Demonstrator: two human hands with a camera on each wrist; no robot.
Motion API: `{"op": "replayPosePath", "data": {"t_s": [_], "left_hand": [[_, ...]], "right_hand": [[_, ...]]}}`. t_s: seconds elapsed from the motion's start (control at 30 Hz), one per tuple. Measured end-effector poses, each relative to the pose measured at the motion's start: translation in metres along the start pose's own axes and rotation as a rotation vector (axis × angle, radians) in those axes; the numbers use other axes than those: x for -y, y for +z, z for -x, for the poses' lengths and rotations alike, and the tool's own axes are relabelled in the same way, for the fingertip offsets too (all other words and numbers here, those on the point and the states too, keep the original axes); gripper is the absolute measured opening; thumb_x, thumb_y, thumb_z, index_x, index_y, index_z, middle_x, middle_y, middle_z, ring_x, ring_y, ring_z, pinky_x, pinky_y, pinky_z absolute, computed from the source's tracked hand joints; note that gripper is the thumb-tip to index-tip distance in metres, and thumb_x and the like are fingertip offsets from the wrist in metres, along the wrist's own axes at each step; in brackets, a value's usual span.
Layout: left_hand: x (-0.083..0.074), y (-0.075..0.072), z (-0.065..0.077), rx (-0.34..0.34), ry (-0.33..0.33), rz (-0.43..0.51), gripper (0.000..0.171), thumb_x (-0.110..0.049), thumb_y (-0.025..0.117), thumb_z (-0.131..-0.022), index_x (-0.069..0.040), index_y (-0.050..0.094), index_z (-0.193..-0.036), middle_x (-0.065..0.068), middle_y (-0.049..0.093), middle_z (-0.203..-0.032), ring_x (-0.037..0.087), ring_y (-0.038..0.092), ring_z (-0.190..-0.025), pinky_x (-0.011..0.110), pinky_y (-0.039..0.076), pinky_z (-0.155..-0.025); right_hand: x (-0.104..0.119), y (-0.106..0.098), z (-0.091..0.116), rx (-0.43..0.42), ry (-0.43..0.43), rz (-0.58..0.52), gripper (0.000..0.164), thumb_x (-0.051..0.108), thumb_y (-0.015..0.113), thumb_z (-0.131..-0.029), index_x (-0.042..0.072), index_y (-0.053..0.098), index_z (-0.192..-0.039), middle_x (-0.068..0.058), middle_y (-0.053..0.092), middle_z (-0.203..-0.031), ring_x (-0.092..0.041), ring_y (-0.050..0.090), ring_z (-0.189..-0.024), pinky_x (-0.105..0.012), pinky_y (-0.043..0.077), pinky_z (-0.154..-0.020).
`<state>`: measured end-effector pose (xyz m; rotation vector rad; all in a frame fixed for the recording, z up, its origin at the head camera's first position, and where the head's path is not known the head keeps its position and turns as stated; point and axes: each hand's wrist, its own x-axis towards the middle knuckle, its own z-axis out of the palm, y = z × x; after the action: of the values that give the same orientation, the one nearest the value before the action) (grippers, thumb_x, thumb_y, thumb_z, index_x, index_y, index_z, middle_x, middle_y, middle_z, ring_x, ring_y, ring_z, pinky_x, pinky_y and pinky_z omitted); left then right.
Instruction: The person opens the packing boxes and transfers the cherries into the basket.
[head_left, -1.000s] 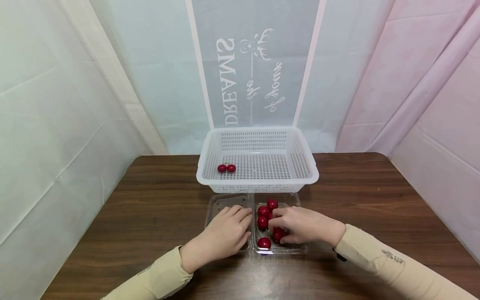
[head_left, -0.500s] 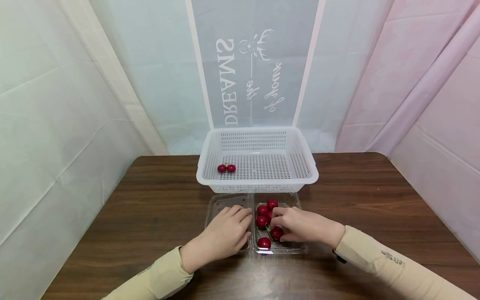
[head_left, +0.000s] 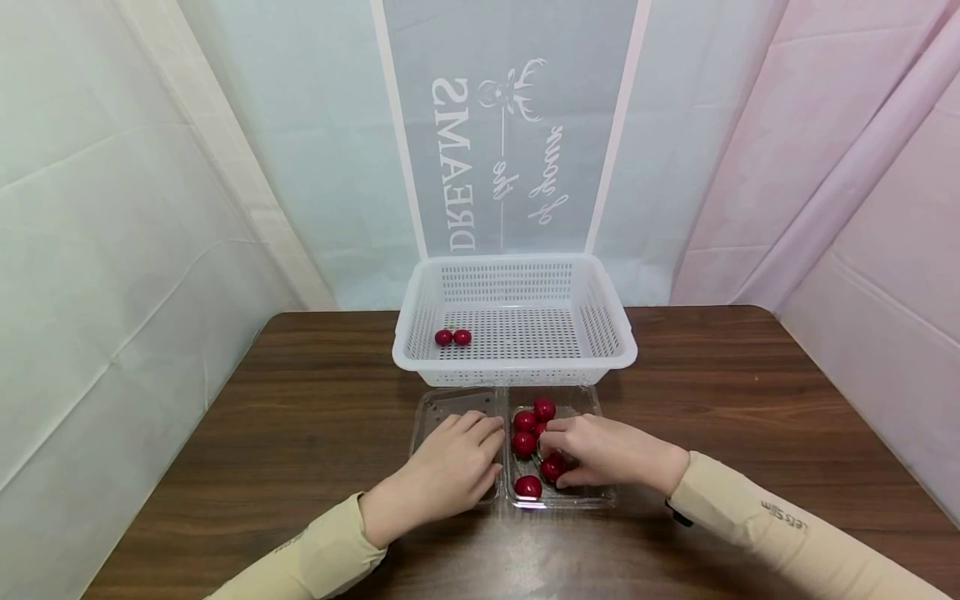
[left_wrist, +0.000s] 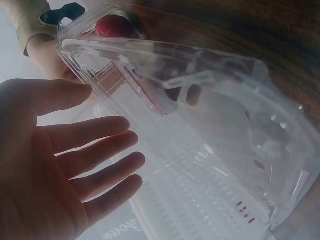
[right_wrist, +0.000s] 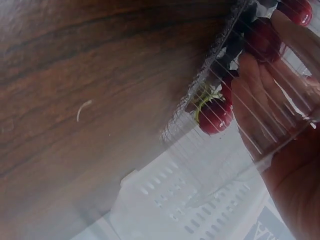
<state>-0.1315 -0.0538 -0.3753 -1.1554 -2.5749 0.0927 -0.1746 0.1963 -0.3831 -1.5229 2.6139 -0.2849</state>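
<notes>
Several glossy red cherry tomatoes (head_left: 524, 445) lie in the right half of an open clear plastic clamshell box (head_left: 592, 502). My right hand (head_left: 603, 450) reaches into that half from the right. Its thumb and fingers pinch one cherry tomato (right_wrist: 263, 37), seen through the box's ribbed wall in the right wrist view. Another tomato (right_wrist: 215, 116) with a green stem sits near the fingertips. My left hand (head_left: 453, 462) lies over the box's lid half (head_left: 450, 402), its fingertips close to the hinge. In the left wrist view those fingers are relaxed and slightly apart, holding nothing.
Behind the box stands a white perforated plastic basket (head_left: 517, 364), with two red tomatoes (head_left: 453, 337) at its left front corner. Dark brown wooden table (head_left: 322, 417) extends to both sides. Pale curtains (head_left: 300, 125) with printed lettering hang behind and beside it.
My right hand's fingers have shifted slightly left, drawing closer around the tomato. The nearby tomatoes have rolled a little left. My left hand and the basket have stayed put.
</notes>
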Motion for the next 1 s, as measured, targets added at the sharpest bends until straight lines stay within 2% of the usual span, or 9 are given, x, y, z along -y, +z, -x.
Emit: {"op": "replayPosePath", "data": {"t_s": [0.47,1.0], "left_hand": [[-0.001,0.0,0.0,0.008,-0.005,0.008,0.037,-0.035,0.058,-0.09,-0.009,0.064,-0.116,0.004,0.061,-0.123,0.02,0.054,-0.111,0.035,0.047,-0.087],[0.0,0.0,0.0,0.009,-0.004,0.004,0.037,-0.035,0.057,-0.09,-0.009,0.064,-0.116,0.004,0.061,-0.123,0.02,0.054,-0.112,0.035,0.046,-0.086]], "right_hand": [[0.0,0.0,-0.001,-0.011,-0.02,-0.045,0.024,0.027,0.077,-0.077,0.015,0.061,-0.091,0.006,0.064,-0.086,0.002,0.052,-0.066,-0.011,0.043,-0.058],[0.0,-0.024,-0.001,-0.098,-0.065,-0.033,0.023,0.025,0.074,-0.08,0.012,0.066,-0.097,0.003,0.066,-0.09,-0.001,0.061,-0.073,-0.014,0.049,-0.065]]}}
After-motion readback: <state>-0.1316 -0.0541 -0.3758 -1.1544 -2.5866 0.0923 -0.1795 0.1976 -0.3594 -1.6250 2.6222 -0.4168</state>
